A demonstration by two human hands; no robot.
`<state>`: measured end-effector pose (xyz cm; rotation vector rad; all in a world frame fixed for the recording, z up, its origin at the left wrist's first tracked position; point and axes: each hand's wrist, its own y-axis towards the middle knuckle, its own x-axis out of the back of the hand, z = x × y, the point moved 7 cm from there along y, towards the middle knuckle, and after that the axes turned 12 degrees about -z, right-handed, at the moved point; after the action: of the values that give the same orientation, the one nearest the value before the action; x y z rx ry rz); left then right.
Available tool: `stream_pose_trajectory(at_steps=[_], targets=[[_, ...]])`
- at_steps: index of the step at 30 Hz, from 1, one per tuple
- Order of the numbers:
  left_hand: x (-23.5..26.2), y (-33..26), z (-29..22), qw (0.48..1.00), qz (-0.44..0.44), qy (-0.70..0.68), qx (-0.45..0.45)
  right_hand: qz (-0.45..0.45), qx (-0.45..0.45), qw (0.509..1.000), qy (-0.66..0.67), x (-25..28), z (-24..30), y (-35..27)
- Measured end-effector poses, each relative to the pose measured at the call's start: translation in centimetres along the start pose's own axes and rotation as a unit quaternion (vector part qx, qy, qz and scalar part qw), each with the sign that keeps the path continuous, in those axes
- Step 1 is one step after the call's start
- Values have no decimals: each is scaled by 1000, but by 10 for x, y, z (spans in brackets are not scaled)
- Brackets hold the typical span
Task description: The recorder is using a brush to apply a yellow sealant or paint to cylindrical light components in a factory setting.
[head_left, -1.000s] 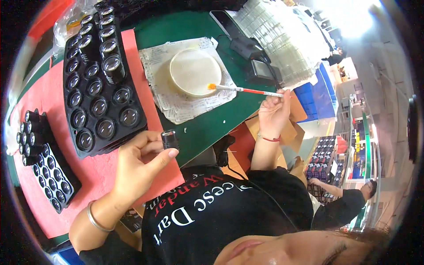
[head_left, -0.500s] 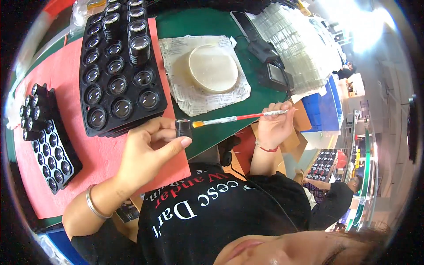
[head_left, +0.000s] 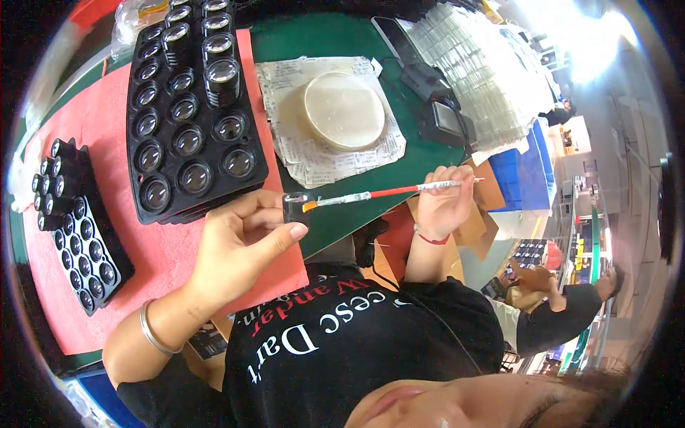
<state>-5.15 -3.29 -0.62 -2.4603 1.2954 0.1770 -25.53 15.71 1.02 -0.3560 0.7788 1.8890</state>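
Observation:
My left hand point(head_left: 242, 246) pinches a short black lens barrel point(head_left: 292, 211) between thumb and fingers, just past the near corner of the large tray. In my right hand point(head_left: 446, 201) is a slim paintbrush point(head_left: 389, 192) with a red and whitish handle. Its orange-tan bristles touch or overlap the right side of the barrel near its top; exact contact is hard to tell. Beyond both hands, a round pale dish point(head_left: 344, 110) rests on sheets of printed paper point(head_left: 294, 158). The large black tray point(head_left: 216, 188) holds rows of lens barrels, a few standing higher than the others.
A pink-red mat point(head_left: 168, 257) lies under the large tray and a smaller lens tray point(head_left: 118, 250) at left. Clear plastic trays point(head_left: 471, 78) pile up at the far right, beside black devices with a cable point(head_left: 448, 123). A blue bin point(head_left: 515, 182) and another person point(head_left: 556, 317) are farther right.
The brush tip has moved left and slightly down, from beside the barrel to against it. My left hand has hardly moved. The person at right has shifted position, an arm now further out.

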Motion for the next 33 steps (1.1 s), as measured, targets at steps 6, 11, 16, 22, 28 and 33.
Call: stream_pose_trajectory(at_steps=[6,11,16,22,28,33], targets=[[-2,0,1,999,31,-16,-3,-31,2,999,-9,6,-1,1],[-6,0,0,998,47,-30,8,-36,21,999,-29,8,2,1],[-3,1,2,999,32,-27,2,-23,22,998,52,15,10,4],[0,1,5,1000,4,20,18,30,57,998,20,-9,21,-6],[0,1,3,999,2,20,27,29,87,995,-23,-14,26,-6],[0,2,4,1000,14,9,21,39,101,993,-41,-14,28,-5]])
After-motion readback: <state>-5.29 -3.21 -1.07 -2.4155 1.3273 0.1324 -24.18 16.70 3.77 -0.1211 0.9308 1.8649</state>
